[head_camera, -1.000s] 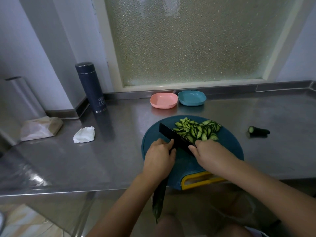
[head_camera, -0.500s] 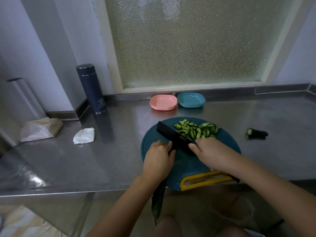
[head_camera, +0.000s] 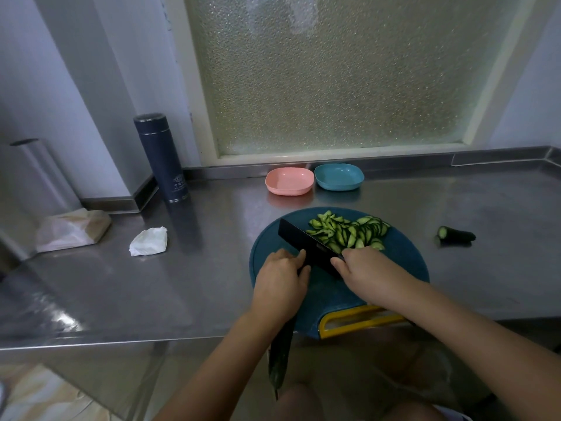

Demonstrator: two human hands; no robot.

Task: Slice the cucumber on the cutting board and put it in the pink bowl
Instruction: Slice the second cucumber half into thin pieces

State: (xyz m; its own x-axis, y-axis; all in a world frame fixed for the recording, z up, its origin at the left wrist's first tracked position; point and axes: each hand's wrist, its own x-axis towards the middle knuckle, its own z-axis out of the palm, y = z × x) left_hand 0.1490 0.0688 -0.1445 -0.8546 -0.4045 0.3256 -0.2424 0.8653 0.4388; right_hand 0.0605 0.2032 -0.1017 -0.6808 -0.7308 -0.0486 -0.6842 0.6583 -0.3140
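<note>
A long dark cucumber [head_camera: 280,354] lies across the near edge of the round blue cutting board [head_camera: 406,262] and sticks out past the counter edge. My left hand [head_camera: 280,281] presses down on it. My right hand [head_camera: 368,270] grips a black knife [head_camera: 306,246] whose blade stands on the board just beyond my left fingers. A heap of cucumber slices [head_camera: 349,233] lies on the far half of the board. The pink bowl [head_camera: 289,181] sits behind the board by the window ledge, with nothing in it.
A blue bowl [head_camera: 339,177] stands right of the pink one. A cut cucumber end [head_camera: 455,234] lies on the steel counter right of the board. At the left are a dark flask [head_camera: 161,159], a crumpled tissue [head_camera: 148,241] and a plastic bag [head_camera: 71,229].
Both hands and the knife stay at the same place on the board, and the blade has tilted only slightly. The head camera has shifted a little.
</note>
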